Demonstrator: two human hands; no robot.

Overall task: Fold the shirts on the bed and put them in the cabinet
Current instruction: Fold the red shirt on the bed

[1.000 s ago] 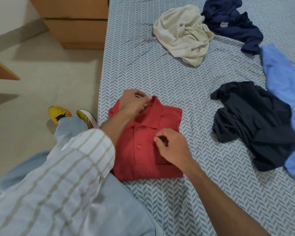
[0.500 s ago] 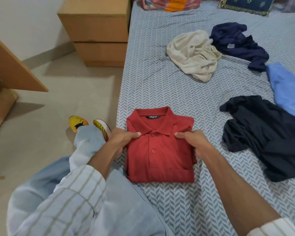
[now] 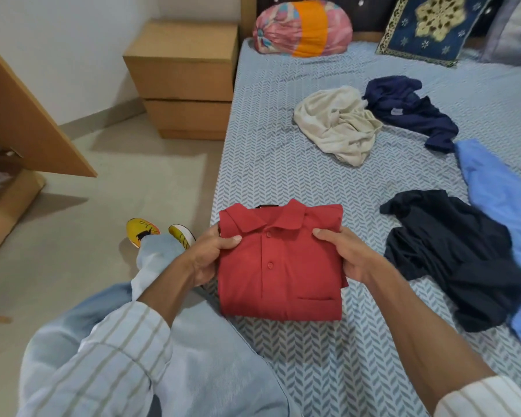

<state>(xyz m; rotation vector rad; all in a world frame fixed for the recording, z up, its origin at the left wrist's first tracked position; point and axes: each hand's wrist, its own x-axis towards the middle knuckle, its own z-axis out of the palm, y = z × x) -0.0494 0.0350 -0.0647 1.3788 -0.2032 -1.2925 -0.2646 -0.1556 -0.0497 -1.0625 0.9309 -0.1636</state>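
At the near edge of the bed [image 3: 283,164], the folded red shirt [image 3: 278,266] is gripped on both sides, the left hand [image 3: 206,258] and right hand [image 3: 348,255] each pinching it with thumb on top. Right of the red shirt lies a crumpled black shirt [image 3: 451,254]; beyond it, a cream shirt [image 3: 334,124], a navy shirt [image 3: 409,109] and a light blue shirt [image 3: 500,200].

Pillows [image 3: 303,31], wooden nightstand [image 3: 184,76], yellow shoes [image 3: 142,230]

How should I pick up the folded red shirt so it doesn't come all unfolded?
Hold the red shirt by its two side edges just below the collar, coming in from both sides at once. That is how the left hand and right hand grip it: thumbs on top, fingers underneath. It is a flat folded stack, so support from both sides probably keeps the layers together.
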